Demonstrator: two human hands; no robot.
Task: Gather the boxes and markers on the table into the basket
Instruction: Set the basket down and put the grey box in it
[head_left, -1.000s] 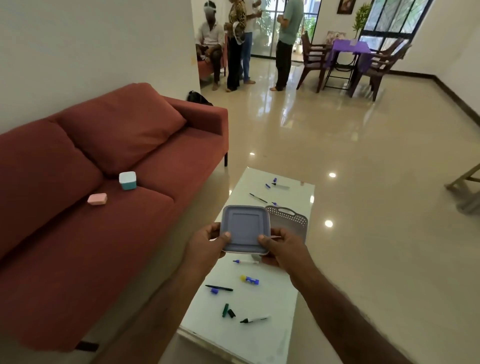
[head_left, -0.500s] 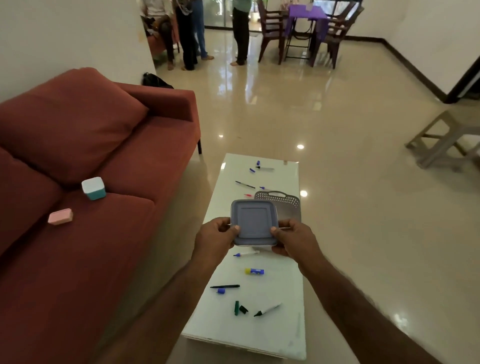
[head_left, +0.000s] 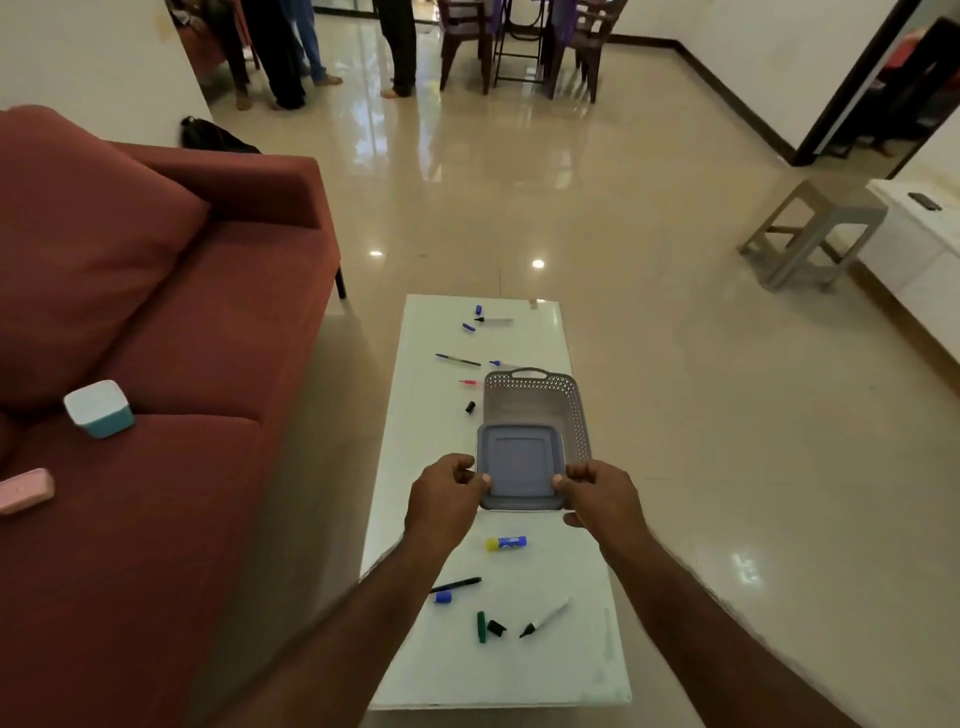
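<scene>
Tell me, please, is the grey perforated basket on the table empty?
Cannot tell: the far floor of the grey perforated basket looks bare, but the held grey-blue square box hides its near end.

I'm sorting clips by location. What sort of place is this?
Most likely a home living room: a red sofa, a low white table, and dining chairs beyond on a polished tile floor.

L hand (head_left: 445, 488) + R hand (head_left: 597, 493) grip grey box (head_left: 521, 465) | over basket (head_left: 540, 397) near end

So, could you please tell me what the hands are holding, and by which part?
Both hands hold the grey-blue box: left hand on its left edge, right hand on its right edge.
</scene>
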